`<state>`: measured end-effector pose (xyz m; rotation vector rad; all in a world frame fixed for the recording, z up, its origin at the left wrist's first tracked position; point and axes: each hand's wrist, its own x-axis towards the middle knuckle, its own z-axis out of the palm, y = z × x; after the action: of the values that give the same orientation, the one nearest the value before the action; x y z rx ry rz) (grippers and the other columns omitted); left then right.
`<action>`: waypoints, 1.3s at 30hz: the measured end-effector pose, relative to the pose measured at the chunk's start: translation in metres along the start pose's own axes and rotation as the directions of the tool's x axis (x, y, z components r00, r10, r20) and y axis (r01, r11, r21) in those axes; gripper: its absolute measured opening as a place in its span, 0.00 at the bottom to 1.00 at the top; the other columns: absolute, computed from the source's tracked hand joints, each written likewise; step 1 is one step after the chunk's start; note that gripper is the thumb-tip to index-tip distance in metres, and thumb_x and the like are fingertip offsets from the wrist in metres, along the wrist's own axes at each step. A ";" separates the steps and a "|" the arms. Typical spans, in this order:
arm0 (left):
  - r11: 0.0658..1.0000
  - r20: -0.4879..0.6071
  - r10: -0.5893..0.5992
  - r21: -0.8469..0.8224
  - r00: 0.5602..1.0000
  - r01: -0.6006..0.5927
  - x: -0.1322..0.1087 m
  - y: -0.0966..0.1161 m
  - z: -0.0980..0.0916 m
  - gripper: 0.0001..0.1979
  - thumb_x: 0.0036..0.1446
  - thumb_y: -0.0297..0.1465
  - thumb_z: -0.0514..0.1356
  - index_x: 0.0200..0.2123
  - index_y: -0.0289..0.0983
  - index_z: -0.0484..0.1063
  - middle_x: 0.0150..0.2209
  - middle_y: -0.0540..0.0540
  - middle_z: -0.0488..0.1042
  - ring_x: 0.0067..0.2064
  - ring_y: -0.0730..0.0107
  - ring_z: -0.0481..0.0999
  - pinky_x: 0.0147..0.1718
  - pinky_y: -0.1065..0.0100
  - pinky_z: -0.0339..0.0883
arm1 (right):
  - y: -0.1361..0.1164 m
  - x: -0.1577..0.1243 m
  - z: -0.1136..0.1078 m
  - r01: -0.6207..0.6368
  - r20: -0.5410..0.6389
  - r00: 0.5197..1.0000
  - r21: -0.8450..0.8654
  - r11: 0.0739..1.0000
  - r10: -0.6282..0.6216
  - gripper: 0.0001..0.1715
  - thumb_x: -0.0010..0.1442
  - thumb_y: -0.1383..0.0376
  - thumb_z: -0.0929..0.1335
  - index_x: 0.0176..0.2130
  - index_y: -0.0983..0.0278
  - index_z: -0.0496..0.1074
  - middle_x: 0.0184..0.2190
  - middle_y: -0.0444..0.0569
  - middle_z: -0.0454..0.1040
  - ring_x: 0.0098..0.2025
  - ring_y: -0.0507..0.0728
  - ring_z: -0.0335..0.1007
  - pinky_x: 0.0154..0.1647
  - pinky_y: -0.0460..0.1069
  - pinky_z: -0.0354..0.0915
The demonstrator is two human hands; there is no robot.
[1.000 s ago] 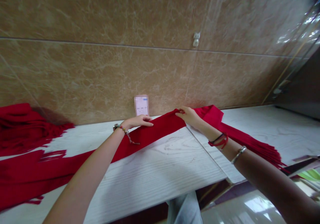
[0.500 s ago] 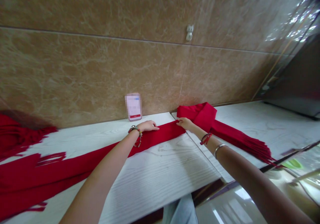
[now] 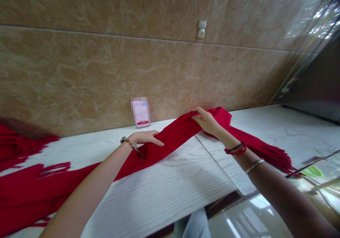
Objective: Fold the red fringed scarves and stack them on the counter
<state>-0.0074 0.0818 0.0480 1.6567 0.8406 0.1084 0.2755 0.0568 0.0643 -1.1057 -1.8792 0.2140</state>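
Observation:
A long red scarf [image 3: 175, 136] with a fringed end stretches across the white wood-grain table [image 3: 170, 188]. My left hand [image 3: 145, 137] lies on the scarf near the table's back, fingers extended and pressing it down. My right hand [image 3: 206, 120] pinches the scarf's fold near the wall and holds it lifted off the surface. Beyond that hand the scarf doubles back, and its fringe [image 3: 276, 158] trails toward the right edge.
A phone [image 3: 141, 112] leans against the brown marble wall [image 3: 106, 68] behind the scarf. More red scarves [image 3: 21, 181] lie piled at the left. A second white tabletop [image 3: 276, 131] adjoins on the right. A white hook [image 3: 201, 29] is on the wall.
My right hand has lifted the scarf's fold up off the table, after pressing it down half a second ago. The left hand has stayed on the scarf, shifting slightly left.

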 end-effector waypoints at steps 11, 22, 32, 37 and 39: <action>0.730 -0.303 -0.223 0.578 0.927 0.365 0.009 0.005 0.000 0.21 0.48 0.44 0.58 0.40 0.34 0.73 0.42 0.42 0.76 0.42 0.60 0.75 0.36 0.69 0.66 | 0.067 -0.020 0.046 -0.333 0.134 0.885 -0.485 0.808 0.446 0.04 0.53 0.71 0.66 0.32 0.65 0.71 0.25 0.47 0.74 0.25 0.52 0.67 0.23 0.44 0.59; 0.396 -0.402 0.356 0.883 0.844 0.253 0.004 0.000 0.083 0.29 0.54 0.47 0.55 0.53 0.34 0.60 0.55 0.34 0.61 0.54 0.48 0.62 0.48 0.54 0.60 | 0.070 -0.020 0.049 -0.297 0.153 0.869 -0.600 0.742 0.471 0.09 0.57 0.70 0.65 0.39 0.70 0.71 0.30 0.55 0.76 0.27 0.54 0.69 0.26 0.45 0.59; 0.275 -0.308 0.336 0.936 0.890 0.220 0.001 -0.015 0.082 0.16 0.56 0.17 0.46 0.45 0.34 0.64 0.44 0.39 0.68 0.46 0.62 0.69 0.42 0.64 0.66 | 0.070 -0.016 0.037 -0.248 0.187 0.882 -0.597 0.763 0.433 0.06 0.56 0.68 0.66 0.35 0.66 0.73 0.29 0.49 0.76 0.27 0.52 0.69 0.26 0.44 0.61; 0.277 -0.280 0.240 0.937 0.930 0.211 -0.018 -0.010 0.084 0.22 0.54 0.16 0.47 0.52 0.32 0.61 0.53 0.34 0.64 0.53 0.59 0.65 0.48 0.61 0.62 | 0.070 -0.029 0.047 -0.219 0.178 0.893 -0.629 0.746 0.413 0.11 0.56 0.69 0.65 0.40 0.70 0.71 0.33 0.56 0.76 0.33 0.57 0.72 0.33 0.47 0.64; 0.317 -0.233 0.210 0.935 0.949 0.160 -0.019 -0.007 0.085 0.23 0.56 0.22 0.51 0.56 0.32 0.56 0.60 0.33 0.55 0.60 0.54 0.56 0.53 0.57 0.55 | 0.065 -0.031 0.049 -0.196 0.166 0.911 -0.633 0.749 0.378 0.15 0.58 0.71 0.63 0.46 0.73 0.68 0.39 0.62 0.74 0.39 0.60 0.71 0.39 0.50 0.64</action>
<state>0.0180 0.0009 0.0252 2.8753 1.2526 -0.1626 0.2822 0.0848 -0.0183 -1.9065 -2.0838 -0.0773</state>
